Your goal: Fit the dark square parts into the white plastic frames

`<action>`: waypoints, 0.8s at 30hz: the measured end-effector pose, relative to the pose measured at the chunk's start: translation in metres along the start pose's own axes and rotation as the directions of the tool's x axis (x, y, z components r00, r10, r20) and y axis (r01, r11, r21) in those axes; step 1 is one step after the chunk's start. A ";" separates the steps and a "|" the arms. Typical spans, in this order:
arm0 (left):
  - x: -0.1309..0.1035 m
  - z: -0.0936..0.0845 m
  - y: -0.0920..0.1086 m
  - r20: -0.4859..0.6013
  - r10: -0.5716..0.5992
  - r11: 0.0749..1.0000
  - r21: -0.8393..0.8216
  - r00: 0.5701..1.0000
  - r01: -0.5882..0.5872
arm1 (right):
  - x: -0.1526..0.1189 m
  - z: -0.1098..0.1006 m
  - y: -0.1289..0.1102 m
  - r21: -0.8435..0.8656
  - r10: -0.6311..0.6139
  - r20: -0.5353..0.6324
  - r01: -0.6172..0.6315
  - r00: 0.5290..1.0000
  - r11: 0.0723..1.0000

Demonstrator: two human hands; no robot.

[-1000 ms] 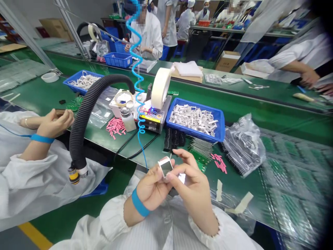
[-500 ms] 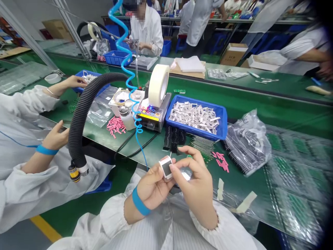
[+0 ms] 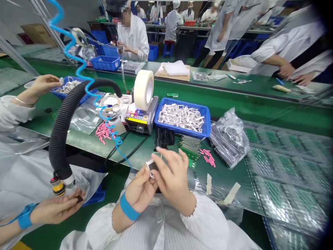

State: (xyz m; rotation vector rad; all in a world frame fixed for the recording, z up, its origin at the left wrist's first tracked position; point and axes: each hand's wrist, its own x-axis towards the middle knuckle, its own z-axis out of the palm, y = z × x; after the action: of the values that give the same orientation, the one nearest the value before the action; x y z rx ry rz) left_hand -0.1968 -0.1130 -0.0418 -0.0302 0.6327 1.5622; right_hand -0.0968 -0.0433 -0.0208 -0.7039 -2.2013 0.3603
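A small white plastic frame (image 3: 149, 163) with a dark flat panel (image 3: 155, 166) in it is held just above the table's near edge. My left hand (image 3: 142, 187), wearing a blue wrist strap, pinches the frame between thumb and fingers from the left. From the right, my right hand (image 3: 173, 177) has its thumb and index finger closed on the panel's side, with the other fingers raised and spread. These fingers hide part of the panel. Beyond my hands lie green circuit boards (image 3: 191, 152), pink strips (image 3: 208, 158) and black strips (image 3: 164, 138).
A blue bin (image 3: 208, 121) full of white frames stands ahead, beside a machine (image 3: 140, 123) carrying a tape roll (image 3: 142, 90). A black hose (image 3: 61, 128) arches at left, near a co-worker's hand (image 3: 59, 208). Bagged parts (image 3: 229, 139) and trayed boards (image 3: 275, 187) lie right.
My view has shifted, so the bench appears further left. My right fingers have moved over the frame and panel, covering more of them. The co-worker's lower hand now holds a small dark piece under the hose.
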 end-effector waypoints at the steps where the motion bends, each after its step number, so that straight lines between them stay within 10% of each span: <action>1: -0.002 -0.002 0.002 0.019 -0.016 0.999 0.042 1.000 0.015 | -0.002 -0.002 0.003 0.048 -0.045 0.068 0.042 0.997 0.998; 7: -0.017 -0.014 0.006 0.157 -0.269 0.901 0.389 0.950 0.191 | -0.022 -0.025 0.015 0.373 -0.192 0.170 0.117 0.966 0.920; 17: -0.007 -0.012 -0.022 0.176 -0.248 0.964 0.138 0.953 0.225 | -0.043 -0.033 0.023 0.179 -0.228 0.067 0.213 0.971 0.960; 21: -0.002 -0.018 -0.019 0.189 -0.208 0.976 0.099 0.960 0.192 | -0.056 -0.032 0.063 -0.006 0.095 0.125 -0.095 0.988 0.995; 24: -0.002 -0.025 -0.017 0.236 -0.221 0.973 0.118 0.946 0.198 | -0.067 -0.029 0.099 -0.301 0.385 0.151 -0.329 0.911 0.895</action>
State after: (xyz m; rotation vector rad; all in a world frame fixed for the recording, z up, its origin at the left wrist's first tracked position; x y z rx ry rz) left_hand -0.1897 -0.1257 -0.0684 0.1612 0.4863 1.3030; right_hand -0.0017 -0.0024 -0.0878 -1.2860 -2.3376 0.3321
